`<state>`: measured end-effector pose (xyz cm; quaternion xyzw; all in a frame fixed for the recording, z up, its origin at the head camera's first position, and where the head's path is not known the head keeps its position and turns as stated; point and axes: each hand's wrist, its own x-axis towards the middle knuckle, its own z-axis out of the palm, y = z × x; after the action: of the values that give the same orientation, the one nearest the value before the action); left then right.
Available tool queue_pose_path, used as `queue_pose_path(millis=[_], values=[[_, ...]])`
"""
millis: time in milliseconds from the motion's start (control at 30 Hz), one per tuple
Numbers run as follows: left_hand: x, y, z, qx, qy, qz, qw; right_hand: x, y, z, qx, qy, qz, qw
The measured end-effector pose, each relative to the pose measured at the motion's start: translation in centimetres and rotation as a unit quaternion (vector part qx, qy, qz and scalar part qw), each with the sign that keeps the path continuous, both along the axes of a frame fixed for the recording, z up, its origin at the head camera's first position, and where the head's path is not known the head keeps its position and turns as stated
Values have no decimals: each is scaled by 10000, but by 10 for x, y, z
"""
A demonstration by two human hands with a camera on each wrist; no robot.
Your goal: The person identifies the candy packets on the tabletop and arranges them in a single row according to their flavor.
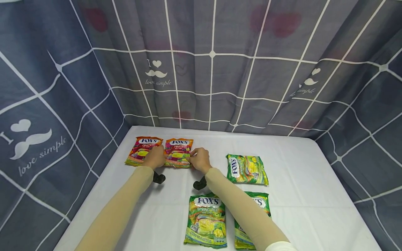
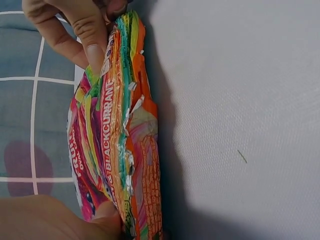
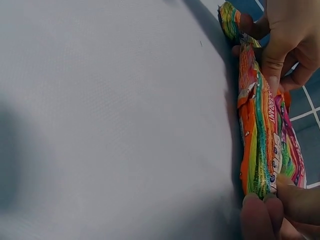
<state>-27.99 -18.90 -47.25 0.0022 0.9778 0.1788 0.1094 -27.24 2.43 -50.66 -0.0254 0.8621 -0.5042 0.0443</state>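
Near the back left of the table, both hands hold a red and orange bag of Fox's fruits candy [image 1: 178,150] by its near corners. My left hand [image 1: 155,157] pinches the left one; the thumb [image 2: 106,216] presses on the wrapper in the left wrist view. At the opposite corner my right hand [image 1: 200,160] pinches the bag between thumb and fingers, as the right wrist view shows. A second red and orange candy bag [image 1: 141,149] lies just left of it, partly hidden behind the left hand.
Three green Fox's spring tea bags lie on the white table [image 1: 301,181]: one sideways [image 1: 248,169] to the right, one upright [image 1: 205,223] nearer the front, and another [image 1: 243,237] partly under the right forearm in view. Grey gridded curtains [image 1: 194,73] enclose the back and sides.
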Motion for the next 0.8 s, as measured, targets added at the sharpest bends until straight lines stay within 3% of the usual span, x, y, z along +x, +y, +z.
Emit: queue_pose_path(millis=[500,800], values=[[4,10,2,-583,538,-200,9966,0,2,8,392,80,230,9989],[7,24,8,-647,1349,-349,9881,0,3,15,921,365,354,9945]])
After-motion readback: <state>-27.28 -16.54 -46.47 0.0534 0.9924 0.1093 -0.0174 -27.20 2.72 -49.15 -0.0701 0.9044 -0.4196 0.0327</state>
